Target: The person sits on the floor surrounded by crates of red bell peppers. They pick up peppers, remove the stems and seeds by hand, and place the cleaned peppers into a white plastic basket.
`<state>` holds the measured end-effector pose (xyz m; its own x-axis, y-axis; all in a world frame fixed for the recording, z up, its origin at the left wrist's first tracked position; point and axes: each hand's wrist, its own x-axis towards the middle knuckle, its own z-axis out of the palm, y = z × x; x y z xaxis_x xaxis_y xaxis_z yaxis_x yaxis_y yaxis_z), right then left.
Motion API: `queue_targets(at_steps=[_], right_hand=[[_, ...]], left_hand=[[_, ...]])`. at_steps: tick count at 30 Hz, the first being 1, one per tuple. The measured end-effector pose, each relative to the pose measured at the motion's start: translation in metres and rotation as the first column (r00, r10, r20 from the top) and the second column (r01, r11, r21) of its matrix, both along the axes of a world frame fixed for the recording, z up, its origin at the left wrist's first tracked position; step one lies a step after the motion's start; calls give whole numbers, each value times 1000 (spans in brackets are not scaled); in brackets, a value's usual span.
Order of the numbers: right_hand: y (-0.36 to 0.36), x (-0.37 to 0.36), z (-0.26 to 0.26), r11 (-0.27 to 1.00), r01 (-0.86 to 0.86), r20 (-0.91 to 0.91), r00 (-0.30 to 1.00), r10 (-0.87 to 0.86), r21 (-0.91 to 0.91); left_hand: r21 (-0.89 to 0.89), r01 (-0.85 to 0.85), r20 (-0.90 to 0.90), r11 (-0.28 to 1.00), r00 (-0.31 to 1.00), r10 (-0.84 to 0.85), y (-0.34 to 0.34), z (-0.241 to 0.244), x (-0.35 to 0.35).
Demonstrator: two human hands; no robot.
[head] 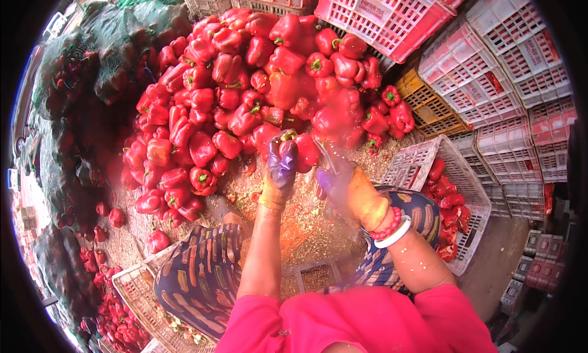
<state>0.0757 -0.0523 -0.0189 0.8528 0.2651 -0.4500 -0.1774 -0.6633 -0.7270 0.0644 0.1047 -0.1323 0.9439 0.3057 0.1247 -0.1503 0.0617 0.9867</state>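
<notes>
My left hand (282,169), in a purple and orange glove, grips a red bell pepper (307,152) by its stem end, at the near edge of a big heap of red bell peppers (202,100). Close to its right is my right hand (353,187), gloved alike and closed on the handle of a knife (327,155); its thin curved blade points up beside the pepper. Blur hides part of the right fingers and the handle. Seeds and scraps cover the floor (294,229) below both hands.
At my right a tilted plastic crate (475,206) holds red pepper pieces. Stacked crates (473,86) stand behind it. Green mesh sacks (59,137) line the left. By my left leg sits a crate (138,284) with green and pale scraps.
</notes>
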Motion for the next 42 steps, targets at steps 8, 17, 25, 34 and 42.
queue_targets(at_steps=[8,17,25,34,42], right_hand=[[1,-15,44,998,-16,-72,997,20,58],[12,-36,17,886,-209,294,891,347,-413],[2,-28,50,797,-129,307,949,-74,590],[33,-20,32,627,-185,350,925,-150,757],[33,-8,18,311,412,-417,907,-53,856]], left_hand=[[261,-243,152,934,966,209,-20,103,-22],[-32,-308,1,951,951,308,-26,116,-41],[236,-164,-74,958,980,186,21,165,-40],[584,72,123,809,977,-175,51,168,-54],[-531,318,-150,785,877,-457,73,158,-42]])
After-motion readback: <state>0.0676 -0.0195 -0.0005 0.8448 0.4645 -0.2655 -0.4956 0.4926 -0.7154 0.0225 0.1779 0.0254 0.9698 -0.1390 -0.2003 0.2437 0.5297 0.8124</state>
